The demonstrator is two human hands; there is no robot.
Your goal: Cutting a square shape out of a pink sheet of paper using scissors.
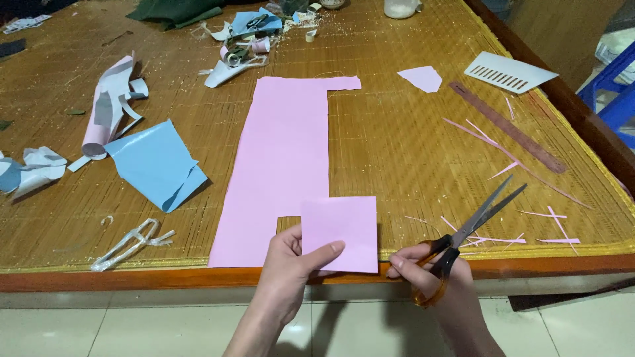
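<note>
Woven brown counter [397, 145]: left grip [291, 264] pinches a flat, square pink paper piece [340, 228]; beside it, right grip [430, 271] holds slightly open orange-handled metal scissors [473, 228].

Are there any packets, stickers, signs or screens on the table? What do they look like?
White card: far right of the table, flat, a slanted four-sided shape with a row of short dark bars.
Clear plastic wrapper: near left edge, crumpled and twisted.
No signs or screens in view.

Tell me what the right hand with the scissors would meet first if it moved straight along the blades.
The scissors in the right hand point up-right; first would probably come the long thin pink strip, then the brown ruler.
</note>
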